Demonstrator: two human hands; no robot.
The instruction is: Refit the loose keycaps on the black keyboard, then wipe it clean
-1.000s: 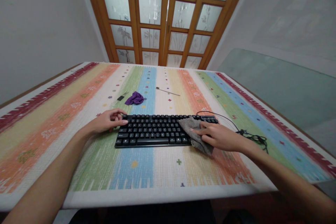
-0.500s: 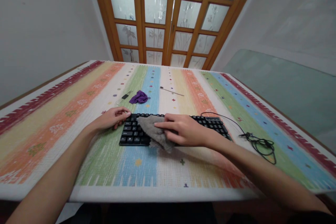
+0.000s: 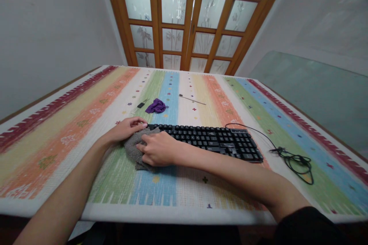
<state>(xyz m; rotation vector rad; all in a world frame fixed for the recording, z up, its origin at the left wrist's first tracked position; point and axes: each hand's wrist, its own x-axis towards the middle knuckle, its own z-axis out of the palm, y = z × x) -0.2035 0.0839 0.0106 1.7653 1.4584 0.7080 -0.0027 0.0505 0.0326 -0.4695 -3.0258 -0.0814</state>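
The right hand (image 3: pixel 161 148) is closed on a grey cloth (image 3: pixel 132 149), its fingers bent and bunched against the fabric. The cloth covers the left end of a black keyboard (image 3: pixel 211 137) and hangs over its near edge onto the table cover (image 3: pixel 191 191). The left hand (image 3: pixel 126 129) is at the keyboard's far left corner, fingers loosely curled, thumb tip at the corner, beside the cloth; whether it grips the keyboard's edge cannot be determined.

The keyboard lies flat near the front of the table, keys up. The right forearm crosses above its near side and hides part of it; a black sleeve (image 3: pixel 309 226) shows at the elbow. A black cable (image 3: pixel 297 164) runs from the keyboard's far side and lies in loose loops to the right.

Beyond the keyboard, a crumpled purple cloth (image 3: pixel 155 106) lies just beside a small black object (image 3: pixel 140 105), too small to identify. Farther right lies a thin rod (image 3: pixel 194 100) with a dark end. Behind the table stand wooden-framed doors (image 3: pixel 157 38) with frosted, plant-patterned panes.
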